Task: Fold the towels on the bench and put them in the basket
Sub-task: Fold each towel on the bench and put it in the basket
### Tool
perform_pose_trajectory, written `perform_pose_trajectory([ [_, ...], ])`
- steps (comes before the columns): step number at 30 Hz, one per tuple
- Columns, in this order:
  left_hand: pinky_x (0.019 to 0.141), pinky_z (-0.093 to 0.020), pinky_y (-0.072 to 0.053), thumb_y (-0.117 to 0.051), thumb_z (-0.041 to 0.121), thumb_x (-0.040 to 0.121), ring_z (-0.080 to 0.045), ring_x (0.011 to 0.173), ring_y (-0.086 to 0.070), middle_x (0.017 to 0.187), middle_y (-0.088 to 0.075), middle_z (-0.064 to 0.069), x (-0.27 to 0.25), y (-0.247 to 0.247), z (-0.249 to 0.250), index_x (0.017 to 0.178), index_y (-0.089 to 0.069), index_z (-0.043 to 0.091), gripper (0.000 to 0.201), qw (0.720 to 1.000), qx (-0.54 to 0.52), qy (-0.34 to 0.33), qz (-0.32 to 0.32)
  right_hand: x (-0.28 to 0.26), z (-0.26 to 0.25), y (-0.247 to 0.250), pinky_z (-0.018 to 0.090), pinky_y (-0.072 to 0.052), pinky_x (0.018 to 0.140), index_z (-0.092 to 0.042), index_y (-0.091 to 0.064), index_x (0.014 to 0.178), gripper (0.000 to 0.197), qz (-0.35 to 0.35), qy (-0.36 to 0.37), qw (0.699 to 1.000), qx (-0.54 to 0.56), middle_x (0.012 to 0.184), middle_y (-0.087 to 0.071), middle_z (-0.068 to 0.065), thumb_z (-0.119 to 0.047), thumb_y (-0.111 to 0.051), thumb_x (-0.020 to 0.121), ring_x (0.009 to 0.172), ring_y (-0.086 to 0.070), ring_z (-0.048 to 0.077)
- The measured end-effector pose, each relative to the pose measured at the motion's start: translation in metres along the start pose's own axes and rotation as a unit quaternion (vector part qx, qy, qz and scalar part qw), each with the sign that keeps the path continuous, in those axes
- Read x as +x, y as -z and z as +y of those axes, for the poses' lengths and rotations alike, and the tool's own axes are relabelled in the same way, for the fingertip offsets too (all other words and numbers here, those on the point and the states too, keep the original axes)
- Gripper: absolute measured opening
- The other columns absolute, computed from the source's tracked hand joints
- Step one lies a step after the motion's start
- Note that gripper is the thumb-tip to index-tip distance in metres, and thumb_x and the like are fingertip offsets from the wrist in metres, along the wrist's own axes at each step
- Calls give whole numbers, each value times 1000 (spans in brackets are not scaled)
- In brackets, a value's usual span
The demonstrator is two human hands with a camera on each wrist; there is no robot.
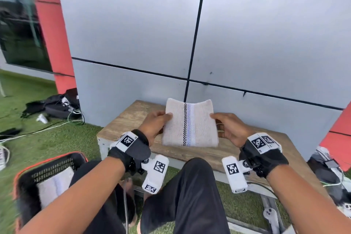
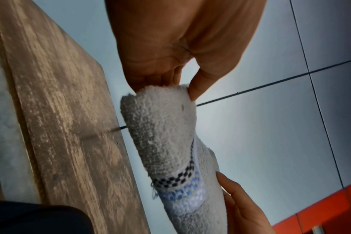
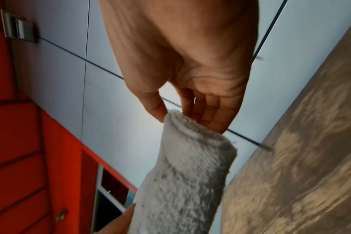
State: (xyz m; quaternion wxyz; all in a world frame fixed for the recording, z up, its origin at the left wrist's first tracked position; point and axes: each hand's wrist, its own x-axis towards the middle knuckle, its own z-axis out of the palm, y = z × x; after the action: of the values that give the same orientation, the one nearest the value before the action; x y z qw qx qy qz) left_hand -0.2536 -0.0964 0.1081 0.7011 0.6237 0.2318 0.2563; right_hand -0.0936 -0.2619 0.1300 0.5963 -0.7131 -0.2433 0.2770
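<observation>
Folded white terry towel [image 1: 190,125] with a black-checked and blue stripe down its middle was held just above the weathered wooden bench [image 1: 131,114], its far edge sagging a little at the stripe. At nine o'clock of the towel, the left hand [image 1: 154,124] pinched its edge, thumb on top and fingers beneath; the left wrist view showed the thumb pressed against the fold. At three o'clock the right hand [image 1: 230,129] pinched the opposite edge the same way, thumb [image 3: 153,105] over and fingers [image 3: 212,115] under. Towards seven o'clock of the bench, on the green artificial turf [image 1: 62,138], stood a black mesh basket with an orange rim [image 1: 47,161], and another folded white towel [image 1: 55,184] lay inside it. Behind the bench rose a grey panelled wall [image 1: 266,34]
</observation>
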Motion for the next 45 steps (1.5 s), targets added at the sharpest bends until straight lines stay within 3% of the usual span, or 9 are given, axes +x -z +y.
perform_pose_trajectory([
  [9, 67, -28, -49, -53, 15, 93, -19, 89, -62, 104, -66, -9, -16, 102, 15, 113, -60, 5, 23, 985, 23, -5, 172, 46, -20, -112, 33, -49, 75, -12, -65, 99, 17, -155, 25, 988, -9, 86, -70, 4, -23, -53, 93, 80, -64, 17],
  [17, 63, -25, -46, -51, 14, 94, -12, 72, -57, 85, -62, -1, -73, 194, 7, 97, -61, 11, 11, 951, 39, -3, 308, 62, -16, -236, 34, -50, 67, -10, -64, 91, 14, -299, 47, 953, -26, 90, -67, 11, -18, -52, 93, 77, -63, 20],
  [24, 51, -19, -47, -52, 12, 94, -12, 68, -59, 78, -65, 0, -107, 262, -9, 89, -63, 12, 12, 915, 27, 10, 402, 65, -4, -335, 30, -47, 65, -6, -65, 102, 21, -377, 35, 923, -61, 90, -68, 6, -21, -53, 93, 79, -62, 16],
  [28, 49, -16, -48, -52, 10, 94, -13, 68, -58, 78, -62, -2, -104, 292, -23, 84, -60, 12, 13, 904, 10, 31, 425, 82, 16, -380, 42, -51, 87, -11, -68, 101, 33, -371, 21, 925, -77, 103, -70, 8, -35, -64, 79, 97, -63, 22],
  [32, 70, -29, -51, -52, 11, 94, -17, 77, -60, 90, -64, -7, -90, 322, -59, 96, -61, 9, 10, 900, -13, 80, 427, 101, 52, -415, 43, -48, 90, -14, -68, 90, 18, -370, -24, 923, -101, 97, -70, 8, -29, -61, 85, 93, -64, 24],
  [35, 71, -31, -49, -50, 9, 94, -17, 75, -59, 84, -63, -5, -75, 344, -98, 88, -61, 10, 13, 895, -20, 131, 425, 111, 86, -438, 48, -47, 91, -13, -70, 82, 20, -359, -54, 920, -149, 93, -71, 14, -30, -59, 83, 89, -64, 26],
  [39, 73, -32, -45, -50, 4, 90, -24, 77, -57, 87, -63, -15, -53, 374, -174, 76, -60, 10, 18, 871, -5, 222, 438, 137, 159, -475, 34, -43, 80, 11, -60, 102, 46, -343, -95, 905, -235, 103, -64, 30, -30, -55, 81, 96, -63, 33],
  [42, 77, -34, -44, -49, 3, 90, -27, 80, -57, 82, -60, -15, -36, 396, -233, 69, -58, 10, 24, 851, 2, 283, 443, 156, 213, -502, 32, -40, 74, -3, -65, 85, 26, -350, -136, 885, -276, 84, -59, 14, -26, -55, 83, 85, -59, 28],
  [45, 90, -38, -50, -49, 8, 91, -28, 92, -61, 94, -65, -11, -18, 415, -274, 85, -60, 7, 13, 838, 21, 338, 427, 173, 258, -527, 30, -33, 67, -11, -46, 67, 21, -350, -167, 872, -300, 69, -46, 10, -26, -54, 79, 69, -46, 20],
])
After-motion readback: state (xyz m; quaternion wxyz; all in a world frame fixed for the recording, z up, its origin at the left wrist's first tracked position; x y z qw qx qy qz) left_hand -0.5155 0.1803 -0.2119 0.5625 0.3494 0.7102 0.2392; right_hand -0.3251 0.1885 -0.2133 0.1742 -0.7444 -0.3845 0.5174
